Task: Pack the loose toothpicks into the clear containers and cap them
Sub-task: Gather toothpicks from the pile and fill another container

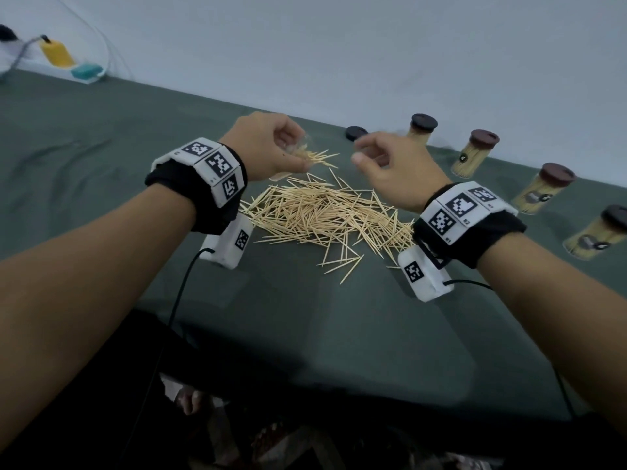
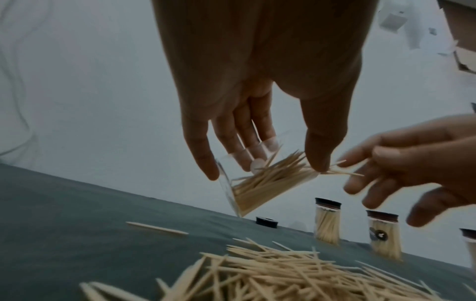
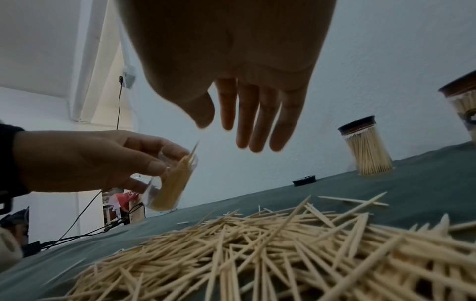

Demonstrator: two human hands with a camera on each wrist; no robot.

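toothpick pile (image 1: 325, 218) mid-cloth, capped jars (image 1: 471, 154) lining right edge

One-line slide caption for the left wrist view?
Left hand tilts a part-filled clear container above the toothpick pile; open right hand beside its mouth.

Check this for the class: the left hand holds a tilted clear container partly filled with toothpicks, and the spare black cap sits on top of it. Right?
Not quite. The cap lies on the table, apart from the container in the left hand, as the left wrist view shows.
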